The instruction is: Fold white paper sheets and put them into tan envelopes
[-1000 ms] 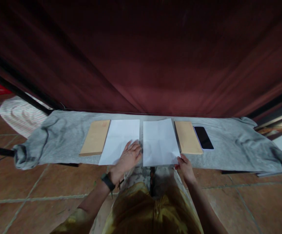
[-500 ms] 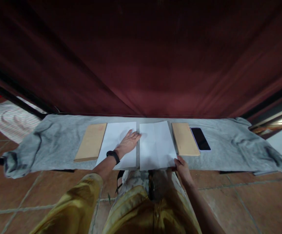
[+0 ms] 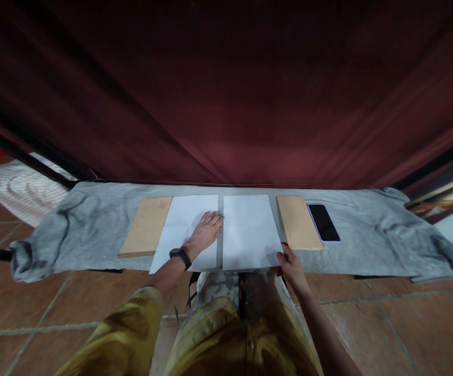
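Two white areas of paper lie side by side on a grey cloth, a narrow gap between them. My left hand (image 3: 206, 230), with a dark watch on the wrist, rests flat on the left paper (image 3: 175, 230), fingers stretched toward the gap. At the near right corner of the right paper (image 3: 248, 227), my right hand (image 3: 290, 265) pinches the sheet's edge between thumb and fingers. Beyond the left paper is a brown envelope stack (image 3: 146, 224); another brown envelope stack (image 3: 299, 222) lies just right of the right paper.
A phone (image 3: 323, 223) with a pale purple rim lies right of the envelopes. The grey cloth (image 3: 361, 240) covers the narrow bench. A dark red curtain (image 3: 242, 104) hangs behind it. Striped fabric (image 3: 28, 188) is at the far left, above the tiled floor (image 3: 34, 303).
The right paper, creased and slightly skewed before, now looks smoother and lies straighter. My right hand stays at its corner; my left hand has shifted slightly left and remains flat.
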